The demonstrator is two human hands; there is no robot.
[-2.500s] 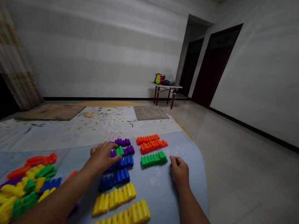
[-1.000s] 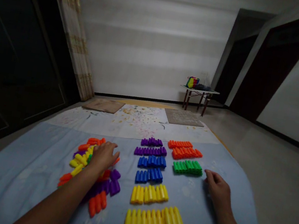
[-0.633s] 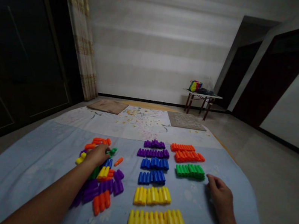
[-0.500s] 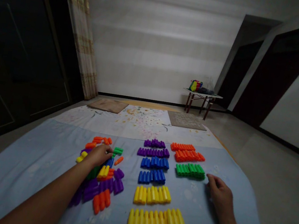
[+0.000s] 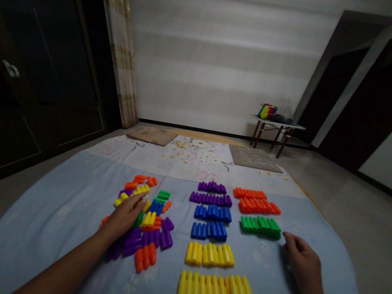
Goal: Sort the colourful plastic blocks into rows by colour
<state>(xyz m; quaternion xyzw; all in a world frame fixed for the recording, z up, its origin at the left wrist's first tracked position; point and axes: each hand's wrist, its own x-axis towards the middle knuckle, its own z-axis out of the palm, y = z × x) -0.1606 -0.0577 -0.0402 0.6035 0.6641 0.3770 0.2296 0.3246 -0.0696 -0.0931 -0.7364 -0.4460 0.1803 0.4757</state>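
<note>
My left hand (image 5: 128, 213) lies over a mixed pile of short ridged plastic pieces, fingers stretched forward and apart from the thumb side. A green piece (image 5: 139, 219) shows beside its fingers; what lies under the palm is hidden. Around it are purple pieces (image 5: 133, 242), orange pieces (image 5: 145, 256), yellow pieces (image 5: 148, 220) and blue pieces (image 5: 156, 207). My right hand (image 5: 302, 262) rests on the cloth with its fingers curled and thumb and forefinger together. Their tips are by the right end of the green row (image 5: 261, 226), with no piece visible in them.
Sorted rows stand mid-table: purple (image 5: 211, 199), blue (image 5: 210, 230), yellow (image 5: 217, 290) and orange (image 5: 259, 207). A pale blue cloth (image 5: 66, 225) covers the table. Two mats, one brown (image 5: 153, 135) and one grey (image 5: 255, 158), lie at the far edge. Behind stands a small table (image 5: 278, 123).
The view has turned slightly left, so everything sits further right. My left hand has drawn back from the green pieces at the pile's far side towards its middle. My right hand stays by the green row.
</note>
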